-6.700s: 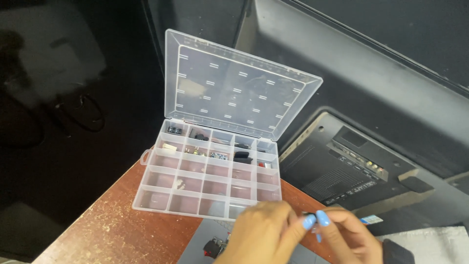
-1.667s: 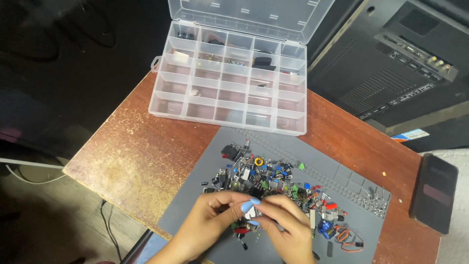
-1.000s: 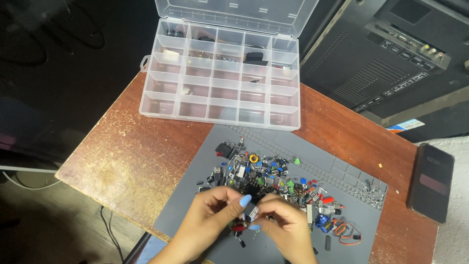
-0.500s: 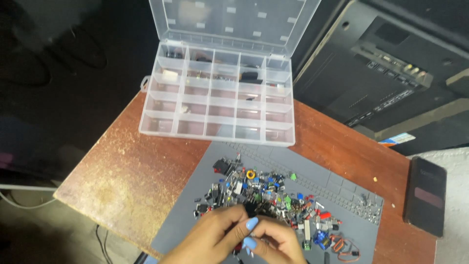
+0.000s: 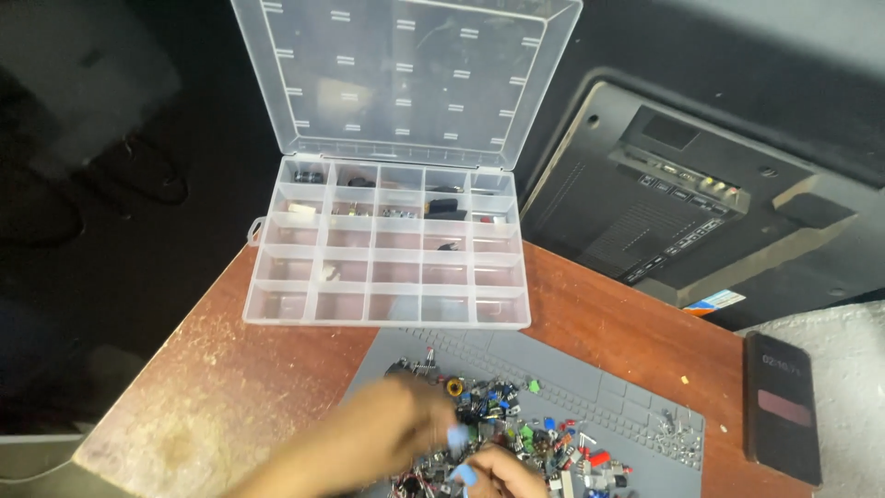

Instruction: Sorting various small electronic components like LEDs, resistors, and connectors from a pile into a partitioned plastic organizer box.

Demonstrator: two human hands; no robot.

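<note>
My left hand is blurred by motion and reaches over the near left of a pile of small electronic components on a grey work mat. Its fingertips touch the pile. My right hand is curled at the bottom edge, against the pile and close to the left fingertips. Whether either hand pinches a part is hidden by the blur. Behind the mat stands a clear plastic organiser box, its lid upright. A few of its far compartments hold small parts.
The mat and box lie on a worn reddish wooden table. A dark phone lies at the table's right edge. A large black device with its rear panel showing leans behind the table on the right. Dark floor lies to the left.
The view has tilted up, so the box lid now shows fully. My left hand has swung left across the pile and blurred. My hands sit lower in the frame.
</note>
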